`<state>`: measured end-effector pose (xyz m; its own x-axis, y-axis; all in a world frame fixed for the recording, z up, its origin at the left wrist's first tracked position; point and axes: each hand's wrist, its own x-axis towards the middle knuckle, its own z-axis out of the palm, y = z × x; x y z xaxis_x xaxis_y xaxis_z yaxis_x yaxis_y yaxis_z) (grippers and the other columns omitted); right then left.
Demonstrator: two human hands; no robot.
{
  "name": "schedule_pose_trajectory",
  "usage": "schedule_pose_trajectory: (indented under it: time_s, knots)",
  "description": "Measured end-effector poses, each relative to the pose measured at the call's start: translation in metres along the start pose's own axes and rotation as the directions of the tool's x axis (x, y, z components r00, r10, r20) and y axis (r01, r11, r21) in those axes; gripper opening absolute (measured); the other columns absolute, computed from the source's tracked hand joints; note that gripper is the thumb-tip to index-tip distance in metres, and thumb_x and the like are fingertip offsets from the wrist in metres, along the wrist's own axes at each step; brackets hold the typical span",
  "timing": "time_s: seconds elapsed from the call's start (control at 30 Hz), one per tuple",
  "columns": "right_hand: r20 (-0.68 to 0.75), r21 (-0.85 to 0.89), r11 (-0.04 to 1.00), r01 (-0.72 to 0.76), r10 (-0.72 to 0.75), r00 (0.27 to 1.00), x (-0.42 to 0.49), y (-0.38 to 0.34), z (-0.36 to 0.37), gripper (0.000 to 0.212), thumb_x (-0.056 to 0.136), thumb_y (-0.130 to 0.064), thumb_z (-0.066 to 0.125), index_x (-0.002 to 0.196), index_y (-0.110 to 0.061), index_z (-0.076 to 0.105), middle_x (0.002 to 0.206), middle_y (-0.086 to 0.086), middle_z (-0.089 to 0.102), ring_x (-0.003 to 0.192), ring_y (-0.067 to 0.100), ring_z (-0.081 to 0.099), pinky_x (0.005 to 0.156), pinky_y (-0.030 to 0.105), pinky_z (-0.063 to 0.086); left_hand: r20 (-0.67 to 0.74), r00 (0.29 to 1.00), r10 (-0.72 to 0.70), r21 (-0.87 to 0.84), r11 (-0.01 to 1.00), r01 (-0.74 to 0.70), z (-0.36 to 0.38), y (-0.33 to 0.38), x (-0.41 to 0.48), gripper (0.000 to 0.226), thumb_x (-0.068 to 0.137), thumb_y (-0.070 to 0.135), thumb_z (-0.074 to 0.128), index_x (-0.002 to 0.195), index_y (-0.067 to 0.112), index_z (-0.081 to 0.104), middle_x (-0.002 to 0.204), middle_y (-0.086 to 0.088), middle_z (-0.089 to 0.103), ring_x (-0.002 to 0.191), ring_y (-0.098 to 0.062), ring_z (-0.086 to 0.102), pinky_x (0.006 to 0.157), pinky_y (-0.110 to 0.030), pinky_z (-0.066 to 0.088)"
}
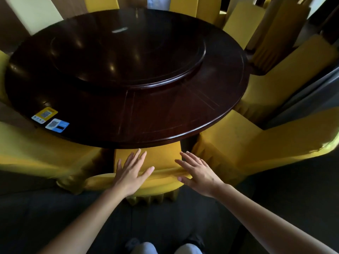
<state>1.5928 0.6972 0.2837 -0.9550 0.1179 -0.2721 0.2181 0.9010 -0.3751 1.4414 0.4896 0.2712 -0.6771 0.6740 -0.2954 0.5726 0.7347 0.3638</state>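
A chair in a yellow cover [161, 158] stands right in front of me, tucked under the near edge of a round dark wooden table [165, 121]. My left hand [131, 172] reaches over the top of the chair back, fingers straight and spread. My right hand [198, 171] is over the right end of the same chair back, fingers also straight. Neither hand holds anything; whether they touch the cover is hard to tell.
A dark round turntable [128, 52] sits on the table's middle. Two small code cards, a yellow one [45, 115] and a blue one [57, 125], lie near the table's left edge. More yellow-covered chairs [256, 143] ring the table closely. Dark carpet [183, 217] lies below me.
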Motion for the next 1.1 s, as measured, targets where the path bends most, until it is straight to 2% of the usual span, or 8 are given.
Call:
schedule_pose_trajectory:
  time_s: [0.1, 0.23, 0.37, 0.63, 0.77, 0.87, 1.1]
  knots:
    - [-0.066, -0.011, 0.999, -0.052, 0.051, 0.996, -0.021, 0.035, -0.018, 0.067, 0.091, -0.065, 0.024, 0.15, -0.038, 0.009, 0.16, -0.01, -0.007, 0.146, 0.014, -0.015, 0.118, 0.045, -0.001, -0.046, 0.997, 0.064, 0.038, 0.997, -0.062, 0.015, 0.059, 0.022, 0.109, 0.055, 0.089, -0.016, 0.149, 0.033, -0.009, 0.157, 0.009, -0.017, 0.144, -0.011, -0.017, 0.114, -0.049, -0.012]
    - [-0.153, -0.027, 0.988, -0.153, 0.147, 0.977, -0.054, 0.097, -0.045, 0.068, 0.092, -0.064, 0.024, 0.15, -0.038, 0.001, 0.159, -0.01, -0.012, 0.145, 0.014, -0.019, 0.117, 0.048, -0.005, -0.091, 0.974, 0.205, 0.083, 0.977, -0.198, 0.027, 0.145, 0.048, 0.095, 0.069, 0.079, 0.0, 0.149, 0.029, -0.008, 0.158, 0.006, -0.017, 0.144, -0.013, -0.019, 0.114, -0.05, -0.012]
    - [-0.246, -0.04, 0.969, -0.244, 0.227, 0.942, -0.091, 0.156, -0.071, 0.066, 0.094, -0.062, 0.026, 0.149, -0.04, -0.003, 0.159, -0.011, -0.013, 0.141, 0.011, -0.023, 0.115, 0.047, -0.008, -0.106, 0.944, 0.314, 0.073, 0.949, -0.307, 0.035, 0.221, 0.07, 0.09, 0.073, 0.074, 0.002, 0.15, 0.027, -0.007, 0.158, 0.004, -0.017, 0.143, -0.014, -0.021, 0.113, -0.049, -0.013]
    - [-0.352, 0.083, 0.886, -0.456, 0.454, 0.818, -0.173, 0.242, -0.11, 0.073, 0.088, -0.066, 0.019, 0.151, -0.035, 0.001, 0.16, -0.007, -0.011, 0.146, 0.017, -0.017, 0.118, 0.051, -0.004, 0.065, 0.871, 0.488, 0.131, 0.861, -0.492, 0.062, 0.347, 0.096, 0.087, 0.076, 0.075, 0.003, 0.148, 0.028, -0.014, 0.156, 0.004, -0.023, 0.141, -0.014, -0.026, 0.112, -0.05, -0.017]
    - [-0.385, 0.15, 0.836, -0.527, 0.54, 0.748, -0.204, 0.279, -0.118, 0.07, 0.092, -0.059, 0.029, 0.152, -0.031, 0.005, 0.16, -0.005, -0.009, 0.146, 0.017, -0.015, 0.118, 0.052, -0.001, 0.148, 0.83, 0.537, 0.117, 0.824, -0.554, 0.073, 0.398, 0.113, 0.076, 0.089, 0.067, 0.015, 0.148, 0.029, -0.013, 0.156, 0.004, -0.023, 0.142, -0.015, -0.026, 0.112, -0.05, -0.018]
    - [-0.408, 0.178, 0.802, -0.57, 0.587, 0.699, -0.217, 0.306, -0.124, 0.069, 0.093, -0.058, 0.031, 0.152, -0.031, 0.007, 0.161, -0.005, -0.006, 0.147, 0.018, -0.012, 0.118, 0.052, 0.001, 0.18, 0.81, 0.558, 0.084, 0.812, -0.578, 0.085, 0.433, 0.126, 0.075, 0.09, 0.064, 0.019, 0.148, 0.029, -0.012, 0.157, 0.004, -0.021, 0.143, -0.016, -0.023, 0.113, -0.051, -0.016]
    - [-0.345, 0.099, 0.748, -0.656, 0.645, 0.682, -0.218, 0.394, -0.162, 0.073, 0.091, -0.059, 0.038, 0.151, -0.034, 0.005, 0.161, -0.004, -0.005, 0.147, 0.02, -0.01, 0.118, 0.052, 0.004, 0.286, 0.774, 0.565, -0.04, 0.814, -0.579, 0.115, 0.508, 0.18, 0.074, 0.09, 0.065, 0.021, 0.149, 0.029, -0.007, 0.159, 0.004, -0.015, 0.145, -0.017, -0.018, 0.113, -0.051, -0.014]
